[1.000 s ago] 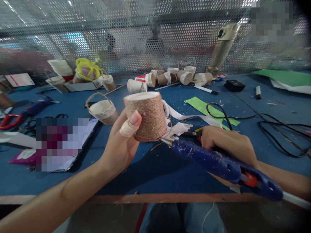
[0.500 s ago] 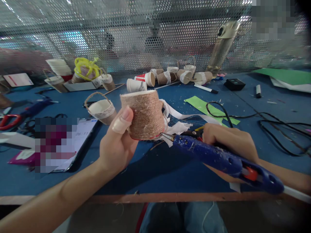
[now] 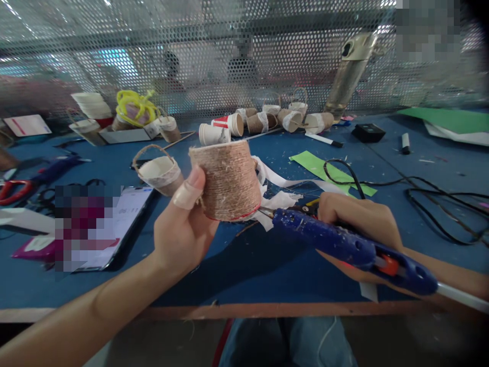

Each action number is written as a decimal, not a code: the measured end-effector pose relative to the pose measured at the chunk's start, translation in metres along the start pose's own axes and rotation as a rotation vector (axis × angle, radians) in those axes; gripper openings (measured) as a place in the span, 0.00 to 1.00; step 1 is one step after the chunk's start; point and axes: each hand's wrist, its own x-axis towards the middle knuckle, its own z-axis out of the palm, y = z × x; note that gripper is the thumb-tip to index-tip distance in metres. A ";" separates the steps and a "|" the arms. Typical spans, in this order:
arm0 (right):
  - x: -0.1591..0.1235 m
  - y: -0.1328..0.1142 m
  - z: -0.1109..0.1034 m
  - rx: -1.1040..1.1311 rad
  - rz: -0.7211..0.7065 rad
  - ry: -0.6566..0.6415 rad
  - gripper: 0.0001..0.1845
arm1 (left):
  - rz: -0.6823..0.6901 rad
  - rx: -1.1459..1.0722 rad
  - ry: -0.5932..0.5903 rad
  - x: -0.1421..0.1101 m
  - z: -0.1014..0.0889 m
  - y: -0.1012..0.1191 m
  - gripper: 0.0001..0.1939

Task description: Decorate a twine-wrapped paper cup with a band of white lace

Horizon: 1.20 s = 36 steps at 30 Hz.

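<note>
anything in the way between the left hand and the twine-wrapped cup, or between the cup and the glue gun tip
Nothing visible: the left hand holds the twine-wrapped cup directly, and the tip of the glue gun in the right hand is at its lower edge. White scraps lie behind, not between.

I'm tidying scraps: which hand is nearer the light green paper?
Right: the right hand is just in front of the light green paper; the left hand, holding the twine-wrapped cup, is farther left.
</note>
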 end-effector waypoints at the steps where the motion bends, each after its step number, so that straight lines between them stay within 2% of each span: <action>1: 0.000 -0.001 0.000 -0.005 0.005 0.001 0.17 | 0.005 0.002 -0.009 0.000 0.000 0.000 0.15; 5: -0.001 -0.004 -0.001 0.012 -0.020 0.017 0.15 | 0.025 -0.003 -0.055 0.001 0.000 -0.001 0.17; 11: -0.001 -0.003 -0.001 -0.002 -0.018 0.007 0.15 | -0.001 0.032 0.039 0.001 0.001 -0.001 0.14; 16: 0.001 0.000 -0.001 0.007 -0.049 0.005 0.17 | -0.008 0.038 0.048 0.001 0.002 0.001 0.15; 30: 0.000 0.001 0.002 -0.011 -0.013 0.027 0.16 | -0.058 0.019 0.089 0.001 0.003 0.001 0.14; 36: 0.002 0.001 0.007 0.019 -0.106 0.077 0.14 | -0.067 0.008 0.070 0.000 -0.003 -0.001 0.12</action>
